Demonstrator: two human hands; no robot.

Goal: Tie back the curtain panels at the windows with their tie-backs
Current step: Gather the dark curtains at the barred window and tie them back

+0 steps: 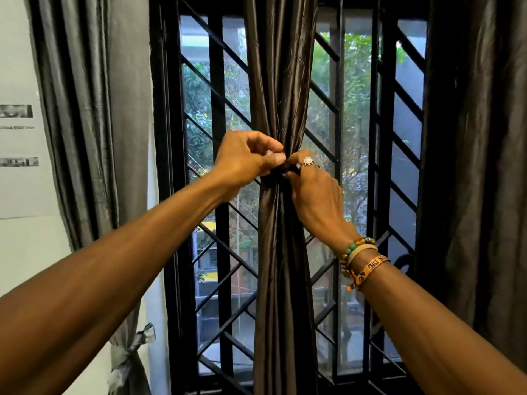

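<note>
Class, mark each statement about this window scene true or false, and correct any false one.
1. The left hand and right hand both pinch the dark tie-back around the gathered brown satin curtain panel. True.
2. The beaded bracelets sit on the left wrist. False: they are on the right wrist.
3. The grey curtain at the left hangs untied. False: a grey tie is knotted round it low down.
4. A black metal grille with diagonal bars covers the window. True.

Prob. home: curtains [281, 81], grilled window [216, 109]
</note>
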